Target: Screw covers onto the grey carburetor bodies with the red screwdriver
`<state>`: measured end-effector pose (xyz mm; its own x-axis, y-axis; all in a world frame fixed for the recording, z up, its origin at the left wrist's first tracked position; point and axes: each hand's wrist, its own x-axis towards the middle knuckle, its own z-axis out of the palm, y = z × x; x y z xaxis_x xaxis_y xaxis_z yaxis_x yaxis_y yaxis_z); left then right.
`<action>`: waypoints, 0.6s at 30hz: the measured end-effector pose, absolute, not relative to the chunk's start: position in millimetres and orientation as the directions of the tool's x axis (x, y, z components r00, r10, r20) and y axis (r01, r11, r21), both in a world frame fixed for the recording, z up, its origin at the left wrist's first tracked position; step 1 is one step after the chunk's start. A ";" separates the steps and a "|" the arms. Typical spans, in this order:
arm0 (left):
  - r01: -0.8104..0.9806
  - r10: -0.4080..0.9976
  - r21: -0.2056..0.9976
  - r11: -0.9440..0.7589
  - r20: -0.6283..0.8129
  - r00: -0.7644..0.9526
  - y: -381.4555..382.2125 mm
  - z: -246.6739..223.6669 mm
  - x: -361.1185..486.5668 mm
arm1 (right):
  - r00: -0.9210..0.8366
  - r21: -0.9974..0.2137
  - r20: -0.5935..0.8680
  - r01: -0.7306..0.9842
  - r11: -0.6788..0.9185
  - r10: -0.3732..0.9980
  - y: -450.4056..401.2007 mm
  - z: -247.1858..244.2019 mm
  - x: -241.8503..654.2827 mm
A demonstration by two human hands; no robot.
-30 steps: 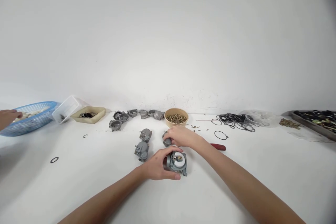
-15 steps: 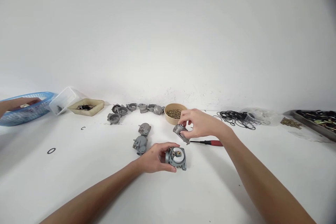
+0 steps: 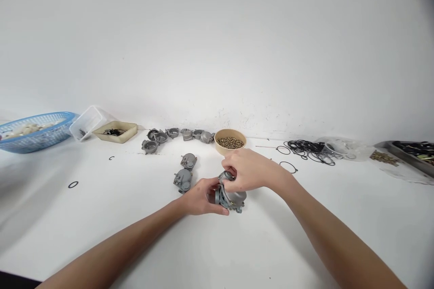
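Observation:
My left hand (image 3: 202, 198) is wrapped round the side of a grey metal carburetor body (image 3: 240, 209) on the white table. Over the top of that body sits a grey float bowl (image 3: 238, 197), gripped from above by the closed fingers of my right hand (image 3: 249, 169). The bowl covers the white float and brass parts inside, and it looks slightly tilted. Just left of my left hand stand two assembled carburetors, a nearer one (image 3: 183, 179) and a smaller-looking one (image 3: 189, 161) behind it.
Several float bowls (image 3: 149, 146) line the wall. A round tub (image 3: 244, 137) of brass screws stands behind my right hand. Black rubber rings (image 3: 305, 149) lie to its right, with a dark tray (image 3: 396, 146) beyond. At left are a blue basket (image 3: 50, 137), a clear container (image 3: 86, 122) and a beige tray (image 3: 130, 133).
My right hand has brought the float bowl down and left onto the carburetor body. The red screwdriver is now hidden. Another person's arm has left the blue basket. The view has shifted slightly.

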<state>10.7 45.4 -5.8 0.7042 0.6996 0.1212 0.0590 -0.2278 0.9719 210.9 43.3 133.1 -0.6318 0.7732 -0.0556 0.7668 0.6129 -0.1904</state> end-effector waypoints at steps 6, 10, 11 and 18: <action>0.062 0.687 0.977 -0.204 0.098 0.720 44.2 -0.8 10.5 | -0.612 -0.181 -0.046 0.783 0.596 0.790 43.4 128.3 209.7; 0.036 0.671 0.974 -0.223 0.127 0.730 43.3 2.1 10.6 | -0.583 -0.144 -0.056 0.808 0.572 0.810 44.3 129.0 211.5; 0.045 0.671 0.972 -0.231 0.126 0.731 43.4 2.4 10.6 | -0.582 -0.136 -0.056 0.809 0.572 0.811 44.9 128.4 211.6; 0.101 0.678 0.964 -0.245 0.095 0.729 45.5 -1.1 11.2 | -0.547 -0.115 -0.098 0.836 0.537 0.831 43.8 124.7 206.3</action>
